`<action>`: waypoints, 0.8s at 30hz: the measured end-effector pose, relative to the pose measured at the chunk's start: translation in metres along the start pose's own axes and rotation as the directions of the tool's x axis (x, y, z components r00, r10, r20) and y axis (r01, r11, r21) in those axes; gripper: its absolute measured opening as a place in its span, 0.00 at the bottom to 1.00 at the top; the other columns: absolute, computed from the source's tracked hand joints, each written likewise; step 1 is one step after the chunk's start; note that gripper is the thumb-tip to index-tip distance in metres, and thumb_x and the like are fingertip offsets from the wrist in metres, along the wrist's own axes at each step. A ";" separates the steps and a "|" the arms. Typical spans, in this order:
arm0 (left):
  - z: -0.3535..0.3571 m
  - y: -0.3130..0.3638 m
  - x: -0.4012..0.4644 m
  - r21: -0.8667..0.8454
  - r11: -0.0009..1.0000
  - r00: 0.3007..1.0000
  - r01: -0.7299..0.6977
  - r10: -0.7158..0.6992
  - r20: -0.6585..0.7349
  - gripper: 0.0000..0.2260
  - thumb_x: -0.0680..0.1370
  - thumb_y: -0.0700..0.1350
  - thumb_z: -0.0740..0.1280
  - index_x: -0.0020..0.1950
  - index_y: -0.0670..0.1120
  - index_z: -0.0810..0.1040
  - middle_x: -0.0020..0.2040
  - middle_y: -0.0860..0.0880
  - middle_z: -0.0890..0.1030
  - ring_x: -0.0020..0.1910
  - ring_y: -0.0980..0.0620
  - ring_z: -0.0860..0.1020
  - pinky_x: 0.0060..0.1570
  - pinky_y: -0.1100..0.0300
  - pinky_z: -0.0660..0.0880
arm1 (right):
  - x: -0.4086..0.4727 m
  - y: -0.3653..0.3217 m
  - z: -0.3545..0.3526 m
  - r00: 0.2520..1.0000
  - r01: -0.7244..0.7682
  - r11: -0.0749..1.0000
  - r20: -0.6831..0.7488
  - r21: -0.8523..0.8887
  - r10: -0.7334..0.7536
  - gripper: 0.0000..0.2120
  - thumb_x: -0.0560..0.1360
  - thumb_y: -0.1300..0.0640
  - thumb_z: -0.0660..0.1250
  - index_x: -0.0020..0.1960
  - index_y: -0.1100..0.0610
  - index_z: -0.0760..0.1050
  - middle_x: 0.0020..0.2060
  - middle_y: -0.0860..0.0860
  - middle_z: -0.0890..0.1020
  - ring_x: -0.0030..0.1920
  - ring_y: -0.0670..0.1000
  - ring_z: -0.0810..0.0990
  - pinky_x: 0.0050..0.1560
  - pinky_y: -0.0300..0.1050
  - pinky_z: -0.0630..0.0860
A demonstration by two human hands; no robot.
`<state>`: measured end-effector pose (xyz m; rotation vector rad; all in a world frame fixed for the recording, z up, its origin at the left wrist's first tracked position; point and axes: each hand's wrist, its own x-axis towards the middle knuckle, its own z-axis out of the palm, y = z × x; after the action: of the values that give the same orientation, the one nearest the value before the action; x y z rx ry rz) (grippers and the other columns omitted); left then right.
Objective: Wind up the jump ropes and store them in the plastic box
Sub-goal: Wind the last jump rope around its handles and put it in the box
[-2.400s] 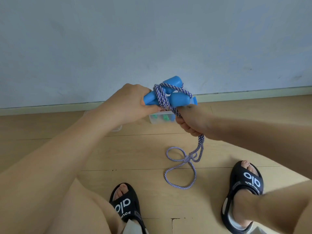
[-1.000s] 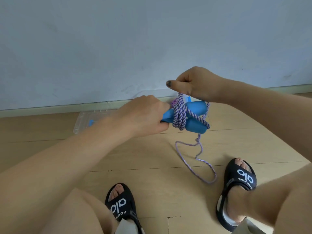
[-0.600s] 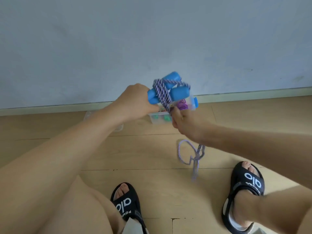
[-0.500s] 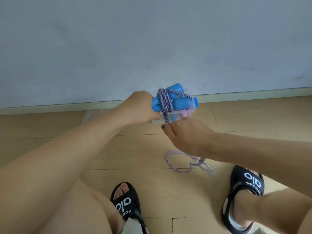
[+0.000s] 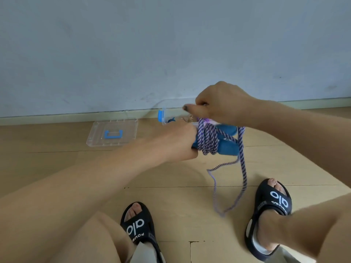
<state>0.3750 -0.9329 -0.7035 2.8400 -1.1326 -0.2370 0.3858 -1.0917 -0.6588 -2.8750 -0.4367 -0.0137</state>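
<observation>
**Head view: rope half wound above a wood floor**

Head camera looks down on a pale wood-plank floor that meets a plain grey-blue wall along a light skirting board. A clear plastic lid with a blue handle lies flat on the floor near the wall. Just right of it stands the clear plastic box with a blue latch, mostly hidden behind the hands; bits of colour show inside, too blurred to name.

The left hand is closed around the two blue handles, with the purple-and-white jump rope coiled round them. The right hand, above, pinches the rope; a loose loop hangs down toward the floor between two black sandals.
</observation>
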 end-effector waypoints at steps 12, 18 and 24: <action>-0.042 -0.018 -0.010 -0.521 0.847 0.968 0.108 -0.209 -0.139 0.17 0.62 0.59 0.73 0.34 0.46 0.74 0.28 0.54 0.72 0.28 0.55 0.69 0.29 0.62 0.66 | -0.019 0.025 0.067 0.875 -0.433 0.845 0.371 0.313 0.311 0.14 0.83 0.57 0.51 0.51 0.56 0.76 0.48 0.56 0.82 0.45 0.56 0.79 0.48 0.47 0.74; -0.029 -0.071 0.007 -0.472 0.816 0.913 0.333 -0.404 -0.055 0.11 0.70 0.45 0.74 0.42 0.42 0.74 0.36 0.48 0.75 0.34 0.50 0.72 0.31 0.59 0.64 | -0.049 -0.037 0.053 0.963 -0.191 0.938 0.239 0.289 0.122 0.19 0.85 0.53 0.48 0.37 0.53 0.66 0.30 0.52 0.71 0.35 0.55 0.69 0.36 0.49 0.68; -0.002 -0.056 0.016 -0.180 0.918 0.934 0.354 -0.357 0.014 0.09 0.73 0.44 0.65 0.48 0.46 0.66 0.40 0.49 0.73 0.36 0.49 0.72 0.32 0.55 0.70 | -0.051 -0.055 0.028 0.991 0.057 0.992 0.114 0.109 -0.069 0.23 0.82 0.49 0.54 0.30 0.57 0.62 0.25 0.51 0.68 0.26 0.49 0.66 0.32 0.49 0.67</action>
<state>0.4249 -0.9030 -0.7108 2.8528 -0.5469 -0.3143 0.3197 -1.0493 -0.6758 -2.7665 -0.5337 0.1644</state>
